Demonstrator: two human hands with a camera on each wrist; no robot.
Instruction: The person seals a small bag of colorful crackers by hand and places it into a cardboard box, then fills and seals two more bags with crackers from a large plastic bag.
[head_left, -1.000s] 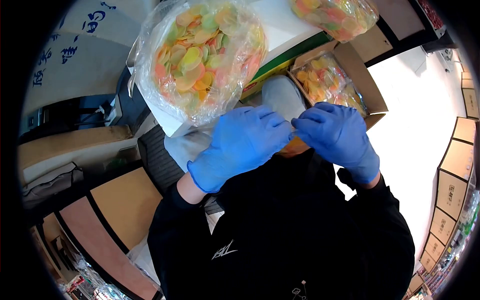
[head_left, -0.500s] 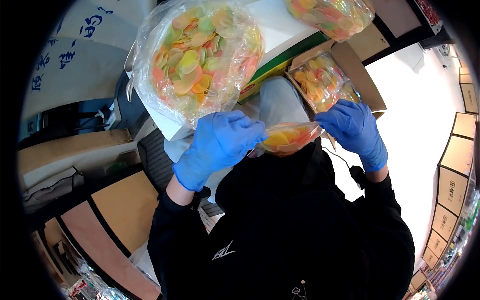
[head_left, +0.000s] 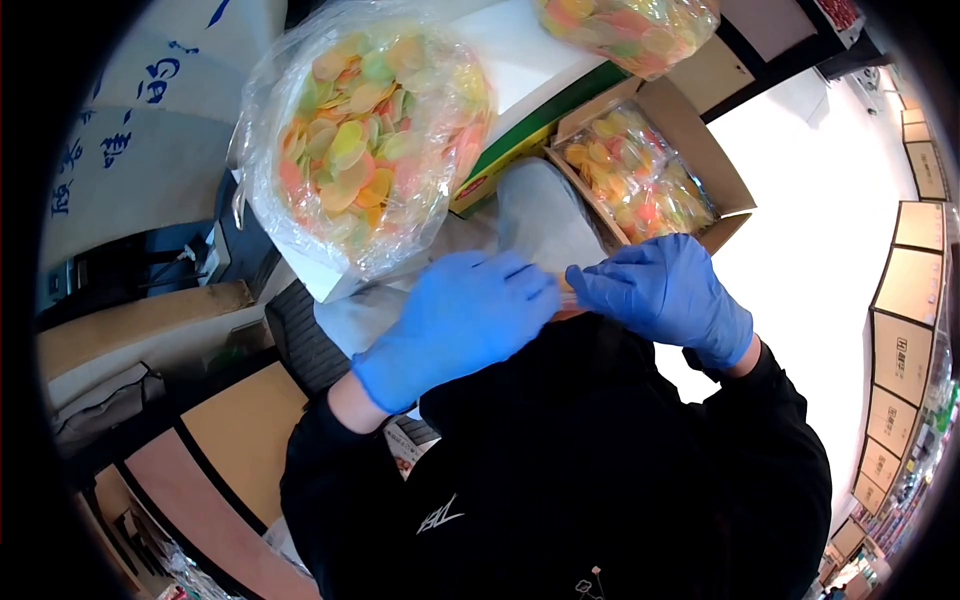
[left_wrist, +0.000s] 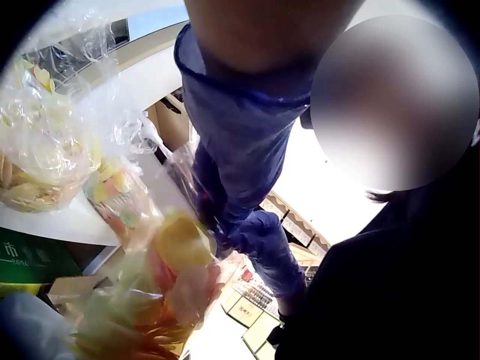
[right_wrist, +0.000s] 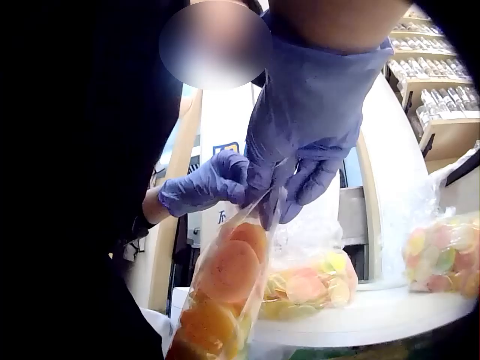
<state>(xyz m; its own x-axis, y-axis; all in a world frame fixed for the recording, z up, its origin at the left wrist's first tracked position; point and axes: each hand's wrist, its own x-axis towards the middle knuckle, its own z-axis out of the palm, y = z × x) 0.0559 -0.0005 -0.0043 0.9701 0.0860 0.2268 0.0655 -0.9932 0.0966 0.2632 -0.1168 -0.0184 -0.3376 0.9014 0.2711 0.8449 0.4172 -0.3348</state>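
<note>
Both hands wear blue gloves and meet in front of the chest in the head view. My left hand [head_left: 465, 315] and my right hand [head_left: 670, 300] pinch the top edge of a small clear plastic bag [right_wrist: 225, 281] between them. Thin round chips in orange, pink and yellow fill the bag, which hangs below the fingers in the right wrist view. From the head, the hands hide nearly all of it. Beyond the left hand, a large open clear bag [head_left: 360, 150] of similar chips rests on a white surface [head_left: 530, 50].
Another bag of chips [head_left: 640, 30] lies at the far edge. A cardboard box [head_left: 710, 150] with several filled packs [head_left: 640, 175] stands beyond the right hand. The person's knee [head_left: 545, 200] is between the box and the large bag. Boxes [head_left: 900, 350] line the right side.
The hands were together, then drew apart with the small bag's top stretched between them, and are now close together again. The head view has shifted slightly.
</note>
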